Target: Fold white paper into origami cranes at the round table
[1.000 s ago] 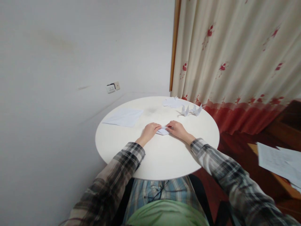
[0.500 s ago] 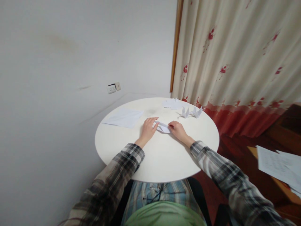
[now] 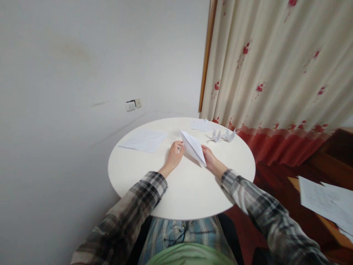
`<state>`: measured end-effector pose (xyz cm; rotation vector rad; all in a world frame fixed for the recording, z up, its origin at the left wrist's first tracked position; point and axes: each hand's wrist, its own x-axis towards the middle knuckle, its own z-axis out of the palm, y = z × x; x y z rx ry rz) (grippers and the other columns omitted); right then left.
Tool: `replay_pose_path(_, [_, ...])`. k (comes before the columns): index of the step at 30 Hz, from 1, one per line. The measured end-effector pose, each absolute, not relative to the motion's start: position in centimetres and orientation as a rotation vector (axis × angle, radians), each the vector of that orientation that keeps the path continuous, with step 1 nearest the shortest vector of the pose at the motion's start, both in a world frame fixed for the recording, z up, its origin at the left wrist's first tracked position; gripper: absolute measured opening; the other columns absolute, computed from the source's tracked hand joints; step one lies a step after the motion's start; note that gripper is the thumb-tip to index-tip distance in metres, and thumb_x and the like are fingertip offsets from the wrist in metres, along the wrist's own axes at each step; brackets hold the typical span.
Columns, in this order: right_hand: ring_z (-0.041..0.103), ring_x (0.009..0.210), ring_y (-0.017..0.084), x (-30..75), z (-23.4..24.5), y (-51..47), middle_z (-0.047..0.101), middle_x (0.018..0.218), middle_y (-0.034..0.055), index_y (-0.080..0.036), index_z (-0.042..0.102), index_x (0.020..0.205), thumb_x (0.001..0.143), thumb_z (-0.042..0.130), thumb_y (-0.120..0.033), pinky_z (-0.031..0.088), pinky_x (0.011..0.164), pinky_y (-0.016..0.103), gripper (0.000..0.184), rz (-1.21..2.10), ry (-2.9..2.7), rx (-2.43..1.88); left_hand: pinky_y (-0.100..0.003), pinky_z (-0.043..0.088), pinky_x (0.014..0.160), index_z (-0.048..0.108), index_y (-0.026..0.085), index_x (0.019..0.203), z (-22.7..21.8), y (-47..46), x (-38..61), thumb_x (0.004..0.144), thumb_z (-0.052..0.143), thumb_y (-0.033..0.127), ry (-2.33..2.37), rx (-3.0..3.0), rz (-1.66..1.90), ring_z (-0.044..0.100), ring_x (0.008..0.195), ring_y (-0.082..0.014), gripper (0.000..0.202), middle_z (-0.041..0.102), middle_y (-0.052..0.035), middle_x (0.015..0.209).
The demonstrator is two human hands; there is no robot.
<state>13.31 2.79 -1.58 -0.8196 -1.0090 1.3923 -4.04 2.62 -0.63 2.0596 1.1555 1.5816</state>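
Note:
A folded white paper piece (image 3: 193, 147), diamond-shaped and pointed at both ends, is lifted off the round white table (image 3: 182, 191). My right hand (image 3: 209, 159) grips its right side with curled fingers. My left hand (image 3: 174, 156) pinches its left edge near the far point. Both forearms in plaid sleeves rest over the table's near half.
A flat white paper sheet (image 3: 143, 140) lies at the table's left. Two small folded paper cranes (image 3: 223, 135) and other folded papers (image 3: 201, 125) sit at the far right. A flowered curtain (image 3: 275, 73) hangs to the right; loose sheets (image 3: 322, 197) lie on a wooden surface at far right.
The folded paper, pressed flat under both hands a second ago, has been lifted and opened out into a longer pointed shape held between the hands. The view shifted slightly.

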Motion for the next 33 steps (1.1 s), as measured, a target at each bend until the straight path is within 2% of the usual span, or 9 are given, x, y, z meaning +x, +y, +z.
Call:
replay_pose_path(4, [0.054,0.059,0.012,12.6,-1.6,2.5,0.061,0.062,-0.0039,-0.018,0.057,0.071,0.058,0.061,-0.016,0.041,0.06,0.025,0.014,1.521,-0.974,-0.743,-0.026,0.045,0.069,0.042,0.019,0.07,-1.1,3.1,-3.4,0.077,0.047,0.031,1.075,1.715,1.384,0.052,0.07,-0.0121,0.015,0.05,0.0025,0.07])
replay_pose_path(10, [0.057,0.067,0.012,12.0,-1.2,1.8,0.064,0.072,-0.0023,-0.018,0.056,0.072,0.055,0.062,-0.008,0.043,0.067,0.024,0.02,1.58,-1.031,-0.611,-0.022,0.043,0.057,0.042,0.018,0.068,-0.7,2.5,-3.2,0.065,0.062,0.038,0.918,1.395,1.345,0.051,0.062,-0.0103,0.029,0.047,0.0047,0.063])
replay_pose_path(14, [0.055,0.064,0.011,11.9,-1.0,1.4,0.064,0.069,-0.0018,-0.017,0.057,0.068,0.053,0.063,-0.011,0.042,0.064,0.023,0.017,1.569,-1.059,-0.646,-0.022,0.044,0.06,0.044,0.017,0.077,-0.4,2.0,-3.3,0.059,0.069,0.034,0.881,1.24,1.352,0.054,0.064,-0.0093,0.035,0.053,0.0042,0.068])
replay_pose_path(19, [0.052,0.06,0.009,11.9,-0.6,1.0,0.063,0.07,-0.0013,-0.016,0.062,0.075,0.052,0.064,-0.013,0.039,0.059,0.02,0.024,1.528,-1.129,-0.697,-0.025,0.045,0.071,0.047,0.017,0.102,-0.3,1.8,-3.5,0.06,0.071,0.027,0.828,1.181,1.246,0.06,0.076,-0.0122,0.049,0.063,-0.0034,0.087])
replay_pose_path(23, [0.047,0.055,0.007,11.8,-0.7,1.0,0.06,0.064,-0.0018,-0.015,0.06,0.071,0.055,0.065,-0.019,0.036,0.054,0.02,0.017,1.497,-1.157,-0.776,-0.027,0.045,0.079,0.056,0.013,0.098,-0.4,1.9,-3.6,0.062,0.071,0.026,0.796,1.204,1.143,0.06,0.086,-0.0156,0.041,0.065,-0.008,0.095])
replay_pose_path(27, [0.041,0.048,0.005,11.6,-1.1,1.2,0.053,0.055,-0.0042,-0.014,0.056,0.065,0.054,0.064,-0.016,0.031,0.048,0.019,0.013,1.508,-1.133,-0.766,-0.029,0.046,0.08,0.06,0.01,0.093,-0.4,1.9,-3.5,0.068,0.067,0.028,0.746,1.172,1.102,0.06,0.087,-0.0183,0.032,0.066,-0.0097,0.094])
replay_pose_path(30, [0.04,0.045,0.005,11.6,-1.1,1.3,0.05,0.05,-0.0049,-0.014,0.055,0.062,0.054,0.063,-0.013,0.03,0.046,0.019,0.011,1.549,-1.122,-0.73,-0.031,0.048,0.077,0.06,0.01,0.093,-0.5,2.0,-3.4,0.073,0.061,0.037,0.667,1.12,1.095,0.061,0.083,-0.0197,0.034,0.066,-0.0105,0.092])
replay_pose_path(33, [0.044,0.047,0.005,11.7,-0.9,1.3,0.054,0.054,-0.0031,-0.013,0.057,0.064,0.055,0.063,-0.012,0.035,0.049,0.019,0.011,1.59,-1.117,-0.708,-0.029,0.049,0.07,0.06,0.01,0.092,-0.4,1.9,-3.5,0.07,0.065,0.037,0.675,1.139,1.067,0.062,0.073,-0.0176,0.035,0.067,-0.0094,0.086])
